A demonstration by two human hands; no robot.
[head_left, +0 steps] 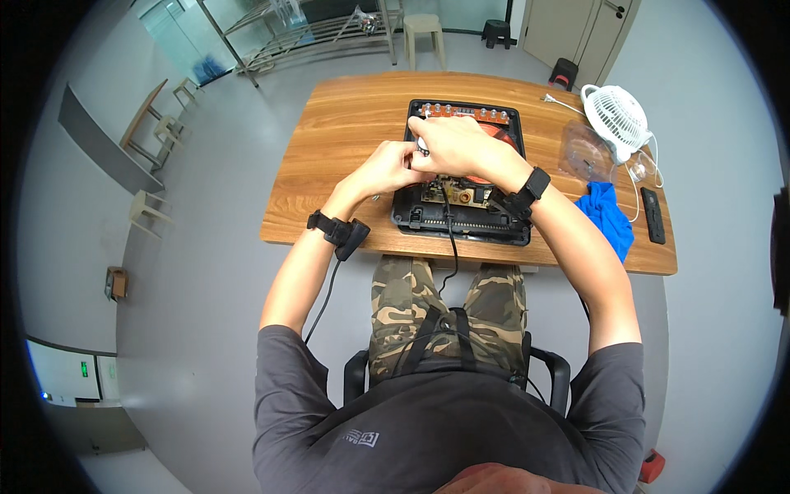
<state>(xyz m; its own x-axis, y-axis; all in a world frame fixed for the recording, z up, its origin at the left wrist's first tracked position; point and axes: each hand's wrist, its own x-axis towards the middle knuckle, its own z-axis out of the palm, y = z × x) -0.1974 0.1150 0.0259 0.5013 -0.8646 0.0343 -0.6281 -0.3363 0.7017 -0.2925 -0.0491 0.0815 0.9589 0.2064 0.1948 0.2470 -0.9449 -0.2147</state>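
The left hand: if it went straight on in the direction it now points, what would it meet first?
The left hand would most likely meet the right hand first; their fingers look close or touching, though this single view leaves depth unclear.

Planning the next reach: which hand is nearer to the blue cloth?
Right. The right hand is over the open black casing, to the left of the blue cloth; the left hand is farther left, by the casing's left edge.
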